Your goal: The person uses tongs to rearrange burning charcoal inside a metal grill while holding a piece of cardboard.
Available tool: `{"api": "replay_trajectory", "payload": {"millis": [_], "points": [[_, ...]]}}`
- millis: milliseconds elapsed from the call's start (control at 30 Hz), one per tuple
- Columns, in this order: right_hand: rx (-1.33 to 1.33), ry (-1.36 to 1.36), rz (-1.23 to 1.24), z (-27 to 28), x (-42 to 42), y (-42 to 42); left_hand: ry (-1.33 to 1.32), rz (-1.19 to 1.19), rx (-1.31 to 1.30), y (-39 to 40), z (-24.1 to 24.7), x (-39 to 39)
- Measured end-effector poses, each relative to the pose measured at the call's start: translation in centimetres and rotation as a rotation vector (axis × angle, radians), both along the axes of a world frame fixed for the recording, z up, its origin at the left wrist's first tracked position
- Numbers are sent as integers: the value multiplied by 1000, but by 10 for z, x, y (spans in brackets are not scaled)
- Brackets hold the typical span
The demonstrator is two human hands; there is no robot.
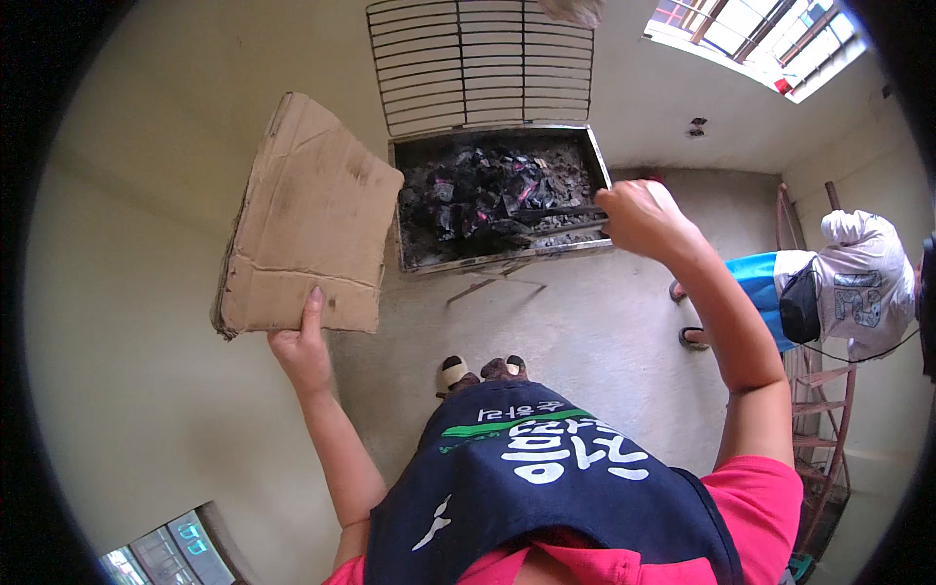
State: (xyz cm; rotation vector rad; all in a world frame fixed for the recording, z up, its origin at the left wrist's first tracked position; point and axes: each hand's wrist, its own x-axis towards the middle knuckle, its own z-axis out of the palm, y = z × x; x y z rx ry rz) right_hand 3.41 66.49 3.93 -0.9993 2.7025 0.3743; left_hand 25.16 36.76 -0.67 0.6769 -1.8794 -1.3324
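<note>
My left hand (pixel 303 351) holds a folded piece of corrugated cardboard (pixel 307 212) by its lower edge, thumb on the near face, upright at the left of a metal charcoal grill (pixel 504 259). In the grill's tray lie black charcoal pieces (pixel 475 186), a few glowing pinkish red, among grey ash. My right hand (pixel 647 219) is closed around the end of dark metal tongs (pixel 559 221) at the grill's right rim. The tongs reach left over the coals; whether their tips grip a piece cannot be told. A wire grate (pixel 490 66) stands raised at the grill's far edge.
Thin metal legs (pixel 486 285) show under the grill. A person (pixel 863 285) in a light shirt and blue shorts stands at the right, near a reddish metal ladder (pixel 823 409). Walls rise at the left and beyond the grill. A clear plastic bag (pixel 574 10) is at the top edge.
</note>
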Motion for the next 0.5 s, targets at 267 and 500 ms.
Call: {"api": "replay_trajectory", "payload": {"millis": [267, 500], "points": [[-130, 131, -30, -46, 19, 23, 75, -90, 4, -8, -5, -11], [-188, 146, -46, -40, 21, 38, 118, -114, 40, -6, -7, -12]]}}
